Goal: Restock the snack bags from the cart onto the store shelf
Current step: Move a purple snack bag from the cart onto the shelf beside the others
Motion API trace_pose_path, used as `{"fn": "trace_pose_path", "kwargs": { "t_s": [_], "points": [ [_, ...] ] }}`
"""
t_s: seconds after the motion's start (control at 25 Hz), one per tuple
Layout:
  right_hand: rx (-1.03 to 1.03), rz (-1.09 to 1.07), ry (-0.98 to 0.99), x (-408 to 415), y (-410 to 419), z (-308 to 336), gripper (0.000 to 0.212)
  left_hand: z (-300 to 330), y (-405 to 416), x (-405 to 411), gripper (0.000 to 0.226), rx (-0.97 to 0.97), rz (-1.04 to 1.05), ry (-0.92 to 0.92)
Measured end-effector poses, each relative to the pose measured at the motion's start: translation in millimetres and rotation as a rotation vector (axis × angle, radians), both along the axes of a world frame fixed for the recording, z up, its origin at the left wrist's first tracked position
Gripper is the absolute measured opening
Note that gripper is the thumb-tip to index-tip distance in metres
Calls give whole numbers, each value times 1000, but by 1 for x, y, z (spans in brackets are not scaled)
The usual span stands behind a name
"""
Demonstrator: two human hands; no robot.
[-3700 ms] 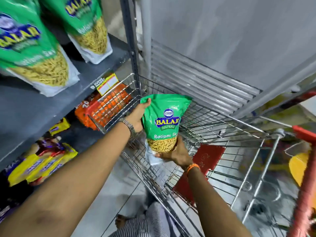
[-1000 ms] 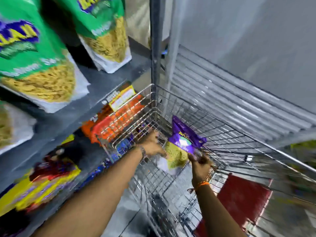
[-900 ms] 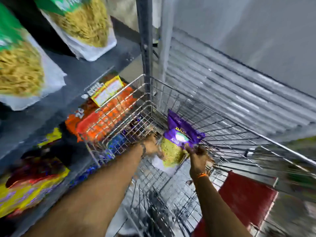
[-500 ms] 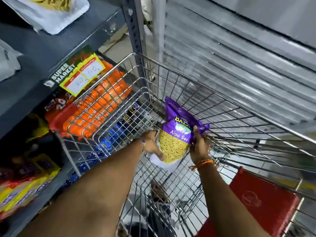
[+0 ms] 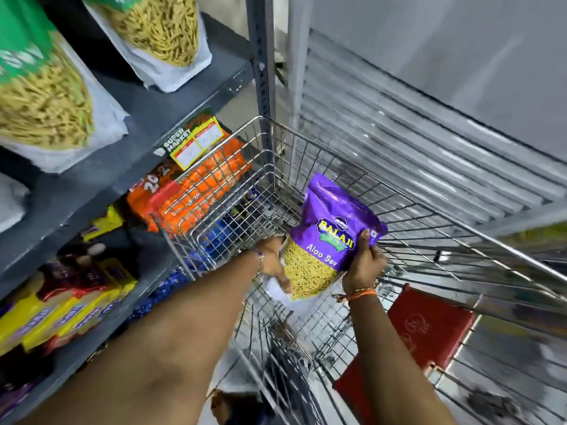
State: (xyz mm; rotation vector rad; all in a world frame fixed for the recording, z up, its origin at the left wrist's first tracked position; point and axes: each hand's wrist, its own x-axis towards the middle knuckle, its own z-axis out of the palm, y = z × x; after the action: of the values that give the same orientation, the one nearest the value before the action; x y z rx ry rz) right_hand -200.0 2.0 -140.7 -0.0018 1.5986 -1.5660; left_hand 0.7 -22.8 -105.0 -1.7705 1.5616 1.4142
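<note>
A purple Aloo Sev snack bag (image 5: 328, 234) stands upright inside the wire cart (image 5: 352, 161), held between both hands. My left hand (image 5: 273, 262) grips its lower left edge and white bottom. My right hand (image 5: 365, 262) clasps its right side, thumb on the front. Two green snack bags (image 5: 46, 96) (image 5: 162, 35) stand on the dark grey shelf (image 5: 147, 118) at the upper left.
Orange packs (image 5: 199, 188) lie on the shelf below, behind the cart's wire side, under a yellow price label (image 5: 196, 142). Yellow and red packs (image 5: 61, 305) fill the lower left. A red flap (image 5: 423, 329) sits in the cart's near end. A grey ribbed shutter (image 5: 414, 133) stands behind the cart.
The green bag held earlier is gone from my hands. Both hands have taken hold of the purple bag in the cart and lifted it slightly, and my view has tilted up.
</note>
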Motion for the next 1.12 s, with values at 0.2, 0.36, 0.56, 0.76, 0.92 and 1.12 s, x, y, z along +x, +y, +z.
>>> {"fn": "trace_pose_path", "kwargs": {
  "t_s": [0.2, 0.36, 0.56, 0.76, 0.92, 1.12],
  "points": [
    [-125, 19, -41, 6, 6, 83, 28, 67, 23, 11, 107, -159, 33, 104],
    [-247, 104, -27, 31, 7, 162, 29, 137, 51, 38, 101, -420, 93, 209],
    [-451, 315, 20, 95, 5, 254, 28, 208, 97, 98, 87, -632, 351, 448],
    [-642, 638, -11, 206, 16, 315, 34, 257, 153, 192, 108, -847, 542, 370],
    [-703, 860, -67, 314, 37, 335, 31, 266, 215, 279, 99, -908, 799, 292],
    [-787, 1171, -55, 450, 88, 361, 34, 273, 296, 375, 98, -1052, 1055, 253]
  ]
}}
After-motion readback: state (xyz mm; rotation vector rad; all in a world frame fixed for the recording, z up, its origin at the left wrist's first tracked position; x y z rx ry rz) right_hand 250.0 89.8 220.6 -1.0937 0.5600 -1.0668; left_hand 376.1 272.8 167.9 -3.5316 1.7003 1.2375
